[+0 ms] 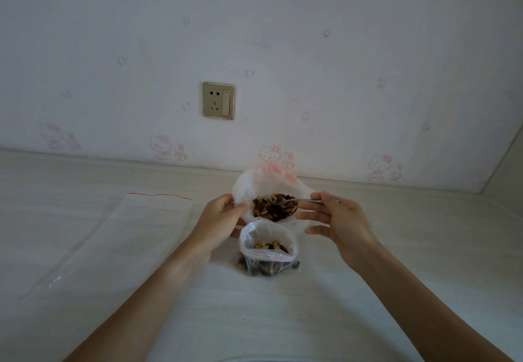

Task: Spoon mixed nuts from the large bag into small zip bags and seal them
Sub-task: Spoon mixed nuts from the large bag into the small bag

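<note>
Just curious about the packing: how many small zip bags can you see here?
2: one small zip bag standing open with nuts in front of the large bag, one empty zip bag lying flat at left.

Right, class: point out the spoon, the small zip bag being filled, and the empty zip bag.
spoon (285, 199), head view, on its loaded bowl above the large bag.
small zip bag (267, 251), head view, on its open mouth.
empty zip bag (127, 237), head view, on its flat middle.
</note>
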`<action>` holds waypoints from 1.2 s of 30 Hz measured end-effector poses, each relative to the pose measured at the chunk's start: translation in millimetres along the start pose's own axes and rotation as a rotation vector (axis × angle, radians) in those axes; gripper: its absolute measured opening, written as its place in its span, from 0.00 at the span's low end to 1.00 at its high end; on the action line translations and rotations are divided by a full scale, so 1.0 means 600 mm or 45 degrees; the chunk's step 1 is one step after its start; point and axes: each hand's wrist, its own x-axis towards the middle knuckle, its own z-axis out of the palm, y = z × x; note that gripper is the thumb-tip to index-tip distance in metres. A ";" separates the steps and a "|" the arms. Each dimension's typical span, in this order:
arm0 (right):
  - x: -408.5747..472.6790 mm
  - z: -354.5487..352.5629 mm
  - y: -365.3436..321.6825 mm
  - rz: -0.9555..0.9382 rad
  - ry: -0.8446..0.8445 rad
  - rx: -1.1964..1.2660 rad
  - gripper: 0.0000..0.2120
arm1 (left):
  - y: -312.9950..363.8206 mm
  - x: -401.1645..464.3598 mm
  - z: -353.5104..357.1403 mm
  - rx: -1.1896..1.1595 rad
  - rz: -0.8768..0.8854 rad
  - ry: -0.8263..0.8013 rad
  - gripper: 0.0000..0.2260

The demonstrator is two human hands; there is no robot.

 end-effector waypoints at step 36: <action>-0.125 -0.051 -0.056 -1.203 -0.417 -1.496 0.17 | 0.033 -0.092 -0.019 0.847 0.299 0.089 0.07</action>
